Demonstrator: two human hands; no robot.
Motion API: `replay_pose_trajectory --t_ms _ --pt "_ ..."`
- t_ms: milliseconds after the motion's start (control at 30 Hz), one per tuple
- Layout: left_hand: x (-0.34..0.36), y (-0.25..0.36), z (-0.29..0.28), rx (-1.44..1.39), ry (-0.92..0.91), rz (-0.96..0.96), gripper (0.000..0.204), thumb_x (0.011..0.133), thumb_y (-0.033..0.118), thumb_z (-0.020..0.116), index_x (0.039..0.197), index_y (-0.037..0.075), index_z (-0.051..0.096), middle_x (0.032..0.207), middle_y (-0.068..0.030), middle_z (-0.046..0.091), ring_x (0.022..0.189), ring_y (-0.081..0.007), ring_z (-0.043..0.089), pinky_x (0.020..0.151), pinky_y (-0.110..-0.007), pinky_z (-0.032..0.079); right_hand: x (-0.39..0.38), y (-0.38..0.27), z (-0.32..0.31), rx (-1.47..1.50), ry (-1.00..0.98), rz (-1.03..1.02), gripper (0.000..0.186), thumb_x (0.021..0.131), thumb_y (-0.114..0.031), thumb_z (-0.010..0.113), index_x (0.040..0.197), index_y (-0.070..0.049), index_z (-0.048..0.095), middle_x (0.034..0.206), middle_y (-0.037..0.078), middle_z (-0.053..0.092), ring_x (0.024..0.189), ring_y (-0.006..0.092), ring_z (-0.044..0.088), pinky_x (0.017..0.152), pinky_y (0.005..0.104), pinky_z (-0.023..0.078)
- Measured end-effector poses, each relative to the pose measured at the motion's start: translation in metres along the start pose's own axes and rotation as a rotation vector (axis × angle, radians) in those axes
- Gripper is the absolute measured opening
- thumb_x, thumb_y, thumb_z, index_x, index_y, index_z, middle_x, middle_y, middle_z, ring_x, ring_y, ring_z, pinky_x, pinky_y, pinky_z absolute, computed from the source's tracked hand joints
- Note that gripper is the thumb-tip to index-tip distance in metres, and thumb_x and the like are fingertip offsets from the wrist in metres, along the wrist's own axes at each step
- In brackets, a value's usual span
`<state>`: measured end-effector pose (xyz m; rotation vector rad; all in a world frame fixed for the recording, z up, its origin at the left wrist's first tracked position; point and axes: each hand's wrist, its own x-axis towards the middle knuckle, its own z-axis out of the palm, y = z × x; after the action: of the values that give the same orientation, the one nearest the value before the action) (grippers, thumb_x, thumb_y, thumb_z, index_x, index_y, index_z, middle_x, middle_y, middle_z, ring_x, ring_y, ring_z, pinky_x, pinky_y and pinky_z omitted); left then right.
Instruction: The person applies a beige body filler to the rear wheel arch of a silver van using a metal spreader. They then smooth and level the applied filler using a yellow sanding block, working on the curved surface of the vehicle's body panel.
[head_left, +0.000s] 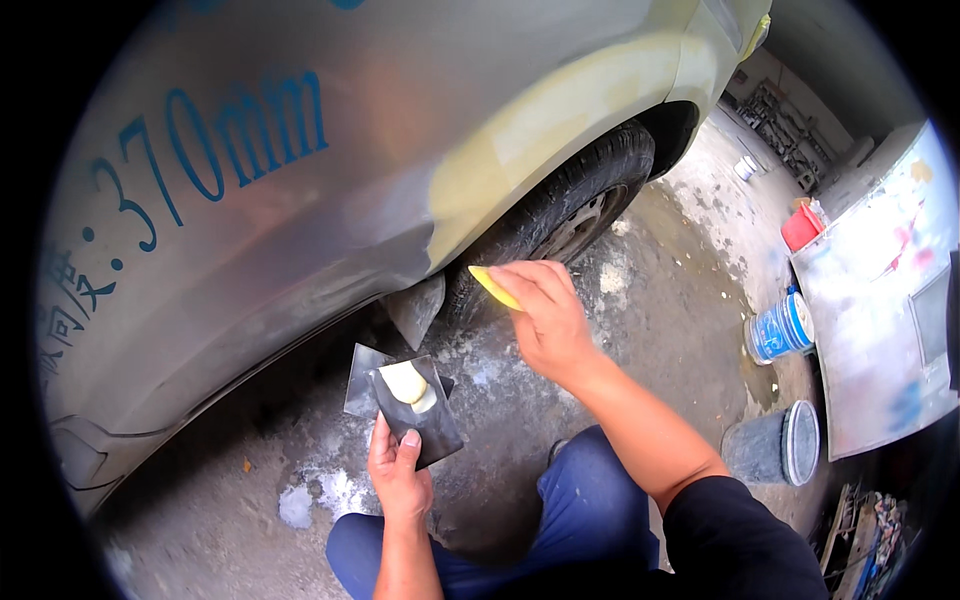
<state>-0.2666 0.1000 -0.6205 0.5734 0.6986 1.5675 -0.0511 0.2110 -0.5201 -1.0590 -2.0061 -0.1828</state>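
Filler point(408, 382), a pale yellow blob, is sitting on a dark metal board point(420, 420) that the left hand point(398, 478) is gripping at its lower edge, thumb on top and fingers curled shut beneath it. A second grey plate point(362, 380) is showing from under the board at ten o'clock of it. The blob is lying on the upper half of the board, toward twelve o'clock from the left hand and just below the car's sill. The right hand point(547, 315) is reaching out at two o'clock from the board, fingers closed in a pinch over a yellow spreader point(492, 287), whose blade is pointing toward the tyre point(560, 205) at its lower edge; whether it is touching the rubber cannot be told. A grey mud flap point(418, 310) is hanging just at nine o'clock of the spreader. Above, the car body point(300, 200) is showing a sanded, yellowish patch point(560, 110) over the wheel arch. At three o'clock of the right hand a blue-and-white tin point(780, 328) is lying on its side, and at four o'clock a grey bucket point(772, 445) is standing on the concrete floor point(690, 290), beside a loose painted panel point(880, 300). A red tub point(802, 228) is sitting near that panel's upper corner.
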Motion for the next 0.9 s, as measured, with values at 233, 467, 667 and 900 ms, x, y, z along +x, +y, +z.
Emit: replay_pose_trajectory --t_ms 233,467,667,900 --pt "-0.002 0.021 0.037 -0.194 0.043 -0.102 0.059 0.087 0.002 0.056 0.143 0.000 0.040 0.137 -0.0116 0.053 0.127 -0.0242 0.050 0.111 -0.039 0.036 -0.023 -0.040 -0.036 0.869 -0.045 0.718 0.032 0.092 -0.004 0.057 0.123 0.002 0.059 0.115 0.008 0.060 0.107 0.0169 0.059 0.092 0.0299 0.047" --pt "0.005 0.040 0.084 -0.260 0.071 -0.080 0.058 0.090 -0.002 0.056 0.145 0.001 0.038 0.138 -0.0107 0.053 0.126 -0.0214 0.052 0.109 -0.037 0.039 -0.033 -0.075 -0.039 0.902 0.013 0.545 0.032 0.096 -0.010 0.059 0.125 0.003 0.057 0.116 0.010 0.059 0.106 0.0171 0.059 0.091 0.0299 0.047" --pt "0.002 0.040 0.084 -0.258 0.049 -0.011 0.054 0.093 -0.001 0.053 0.145 0.002 0.038 0.138 -0.0108 0.053 0.124 -0.0208 0.053 0.108 -0.036 0.040 -0.057 -0.079 -0.041 0.751 -0.246 0.495 0.031 0.092 -0.007 0.062 0.122 0.001 0.062 0.114 0.014 0.063 0.104 0.0218 0.061 0.090 0.0309 0.048" --pt "0.001 0.036 0.080 -0.176 0.045 0.094 0.053 0.094 0.001 0.054 0.145 -0.001 0.036 0.138 -0.0122 0.052 0.125 -0.0202 0.052 0.108 -0.036 0.039 -0.035 -0.056 -0.059 0.314 -0.184 0.156 0.031 0.082 0.003 0.063 0.112 -0.002 0.068 0.112 0.012 0.064 0.101 0.0265 0.061 0.091 0.0369 0.049"
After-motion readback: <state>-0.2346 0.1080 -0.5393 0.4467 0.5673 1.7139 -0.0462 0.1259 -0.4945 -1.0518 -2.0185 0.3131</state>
